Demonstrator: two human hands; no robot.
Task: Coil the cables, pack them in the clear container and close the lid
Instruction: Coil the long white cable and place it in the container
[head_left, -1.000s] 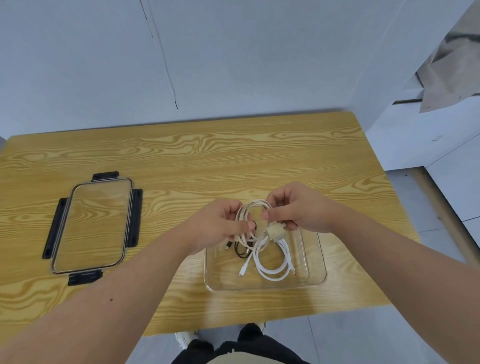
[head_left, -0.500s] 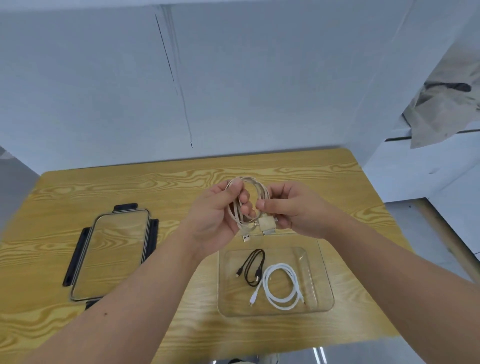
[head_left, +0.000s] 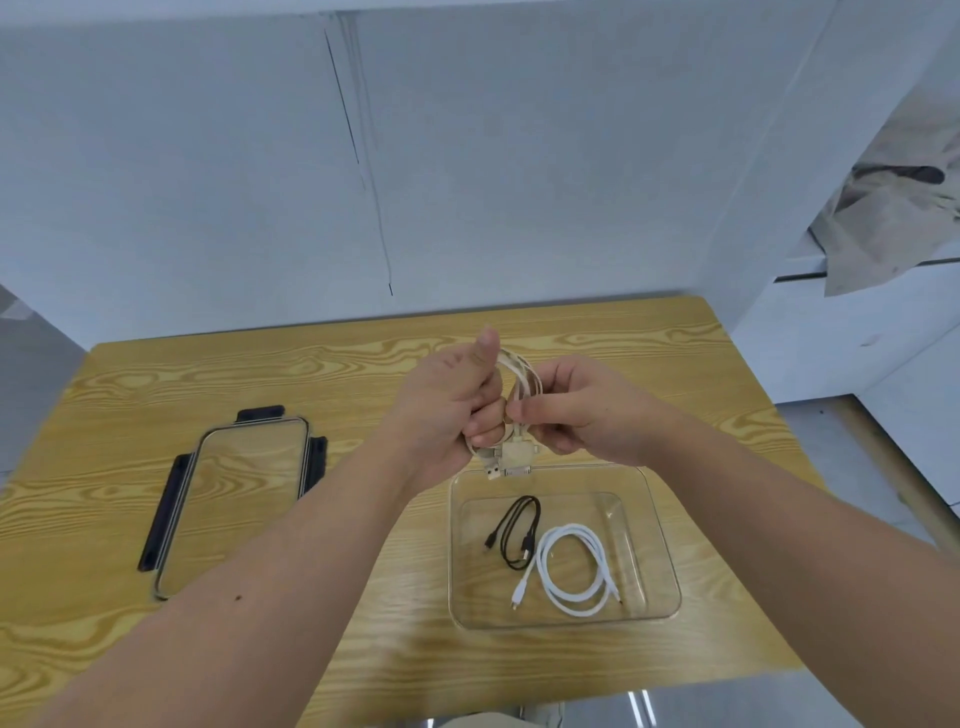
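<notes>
Both bare forearms are extending forward and converging, so that the hands are meeting in front of the person, knuckles nearly touching. The left hand (head_left: 447, 410) is gripping the beige cable coil (head_left: 525, 375), fingers curled round its strands and thumb pointing upward. The right hand (head_left: 587, 410) is pinching the same coil between thumb and forefinger, its remaining fingers curling underneath.

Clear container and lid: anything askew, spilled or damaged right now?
Nothing stands out. The black cable and white cable lie coiled inside the clear container, the lid lies flat on the table beside it, and the left hand and right hand grip the beige cable coil above the container's far edge.
</notes>
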